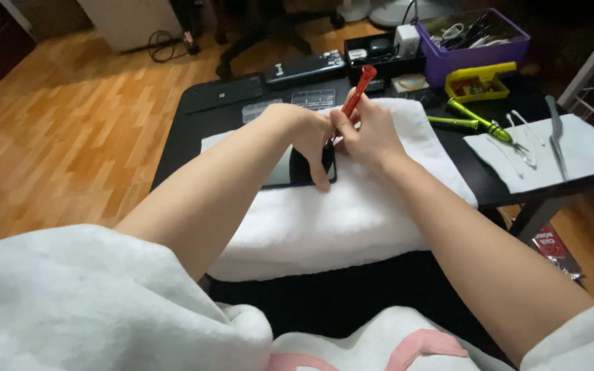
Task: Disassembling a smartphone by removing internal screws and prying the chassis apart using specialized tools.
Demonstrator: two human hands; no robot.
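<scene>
My left hand (307, 134) presses fingers down on the dark flat device (290, 170), which lies on the white towel (352, 213) on the table (187, 130). My right hand (369, 134) is clenched around the red screwdriver (359, 91), tip down at the device's edge. I judge the device thin, smooth and fragile: steady it by its edges.

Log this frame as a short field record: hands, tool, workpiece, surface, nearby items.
left hand: presses on the dark device, fingers on its right edge
right hand: grips the red screwdriver, tip hidden between the hands
surface: white towel on a black table
nearby: green screwdrivers, tweezers on a cloth, purple bin, yellow tray
</scene>
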